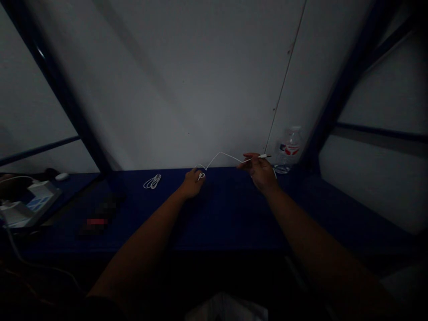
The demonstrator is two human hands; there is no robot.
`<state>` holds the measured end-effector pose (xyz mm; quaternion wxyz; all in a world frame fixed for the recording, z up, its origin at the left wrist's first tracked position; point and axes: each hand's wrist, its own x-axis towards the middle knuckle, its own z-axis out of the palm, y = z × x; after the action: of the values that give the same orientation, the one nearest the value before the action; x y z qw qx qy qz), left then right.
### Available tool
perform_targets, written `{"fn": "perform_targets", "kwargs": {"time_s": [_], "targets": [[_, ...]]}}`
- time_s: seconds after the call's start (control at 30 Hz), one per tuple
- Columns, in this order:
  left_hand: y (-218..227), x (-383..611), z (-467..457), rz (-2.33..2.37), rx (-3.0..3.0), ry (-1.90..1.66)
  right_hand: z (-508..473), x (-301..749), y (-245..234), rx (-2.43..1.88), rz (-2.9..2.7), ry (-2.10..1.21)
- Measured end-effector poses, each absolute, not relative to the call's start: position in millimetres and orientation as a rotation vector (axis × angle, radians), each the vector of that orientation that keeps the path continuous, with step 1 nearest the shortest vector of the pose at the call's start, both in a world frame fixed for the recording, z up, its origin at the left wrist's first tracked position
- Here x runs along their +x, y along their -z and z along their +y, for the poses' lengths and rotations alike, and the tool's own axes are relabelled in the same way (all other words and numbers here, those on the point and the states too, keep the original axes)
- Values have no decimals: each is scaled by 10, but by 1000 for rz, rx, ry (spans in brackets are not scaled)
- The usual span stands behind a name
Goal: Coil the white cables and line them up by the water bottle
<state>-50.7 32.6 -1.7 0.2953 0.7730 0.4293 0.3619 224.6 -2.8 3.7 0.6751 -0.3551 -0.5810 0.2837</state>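
A thin white cable (230, 156) runs in a kinked line between my two hands, above the back of the blue table (220, 209). My left hand (192, 183) is closed on one end of it, where a small, rounded, earbud-like white piece (201, 176) shows at the fingers. In a pinch between thumb and fingers, my right hand (262, 173) holds the other end, higher up. A slim white plug (264, 156) with a thin tip sticks out to the right from there. Part of the cable hangs beside the right hand.
Left of my left hand lies a coiled white cable (153, 182). A clear bottle (290, 149) stands behind my right hand near the wall. A blurred dark object (98, 218) and a power strip (40, 203) with white plugs are at left. Blue posts (67, 102) flank the table.
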Motion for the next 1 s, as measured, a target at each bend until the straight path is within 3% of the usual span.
{"fn": "perform_targets", "kwargs": {"time_s": [0.17, 0.57, 1.0], "targets": [[14, -555, 378, 1240, 1938, -1184, -52, 2223, -36, -629, -1327, -759], [12, -602, 315, 1062, 1357, -741, -140, 2214, -115, -621, -1351, -774], [-121, -539, 138, 889, 1082, -617, -195, 2127, -15, -653, -1873, -1253]]}}
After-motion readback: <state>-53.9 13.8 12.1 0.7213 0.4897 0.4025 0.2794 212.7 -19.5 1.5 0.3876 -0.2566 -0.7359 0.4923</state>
